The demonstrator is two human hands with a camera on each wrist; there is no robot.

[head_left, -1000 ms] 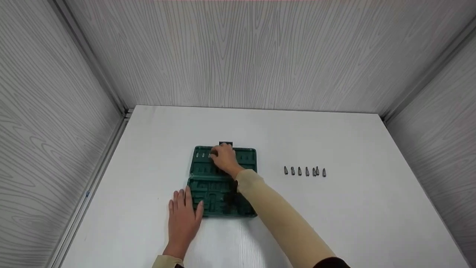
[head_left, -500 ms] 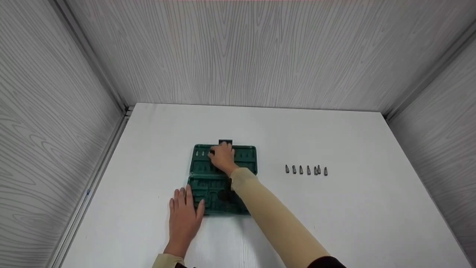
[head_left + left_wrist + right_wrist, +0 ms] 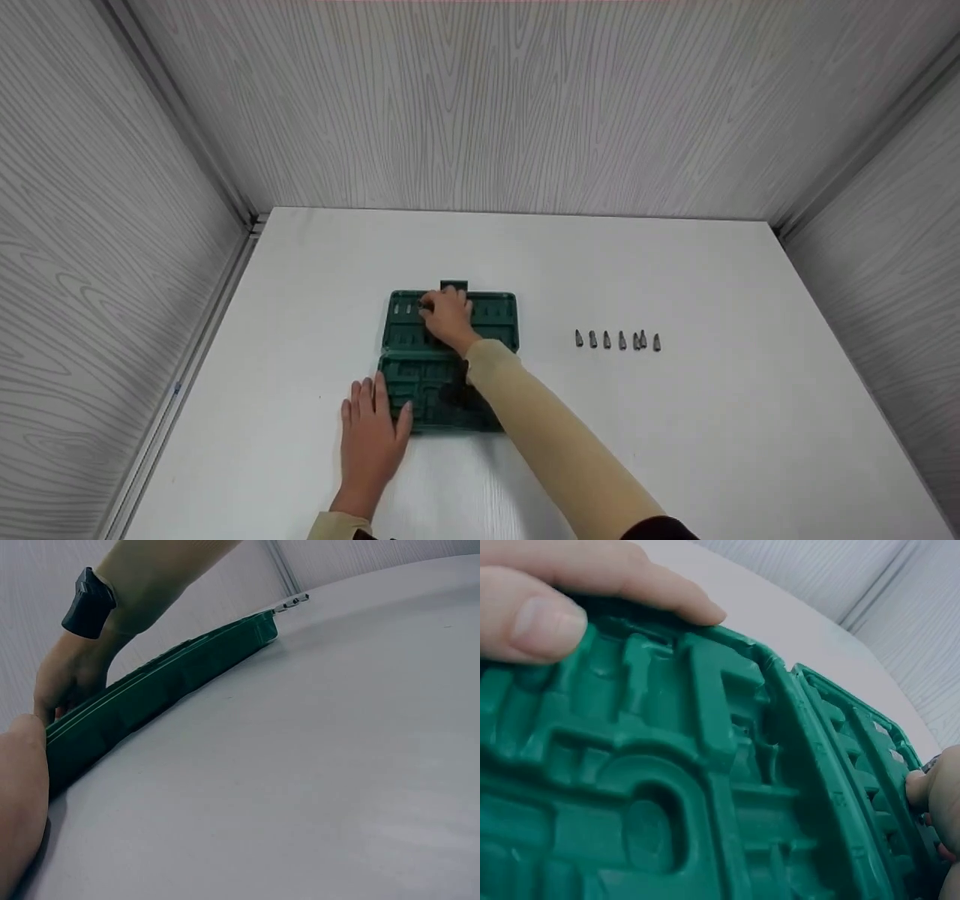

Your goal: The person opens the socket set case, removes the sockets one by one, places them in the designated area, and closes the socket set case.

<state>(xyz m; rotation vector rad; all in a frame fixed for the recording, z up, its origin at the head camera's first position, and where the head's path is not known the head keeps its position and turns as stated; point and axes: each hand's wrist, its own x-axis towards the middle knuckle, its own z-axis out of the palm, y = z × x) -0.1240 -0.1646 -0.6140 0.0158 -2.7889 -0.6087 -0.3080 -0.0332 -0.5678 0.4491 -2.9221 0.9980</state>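
Your right hand was over the far half of the unfolded green bit case, at the third slot or so from the left in its back row. Thumb and forefinger were drawn into a narrow pinch, apparently on a small metal bit; its long axis was mostly hidden by your fingers, so its line-up with the slot could not be told. Just left of the pinch, two pale spots marked neighbouring slots, bits or labels. Your left hand lay with fingers extended, touching the case's near left edge, holding nothing. The row of loose bits sat on the bench, to the right of the case, roughly parallel, two close together; your right hand was the nearer one.
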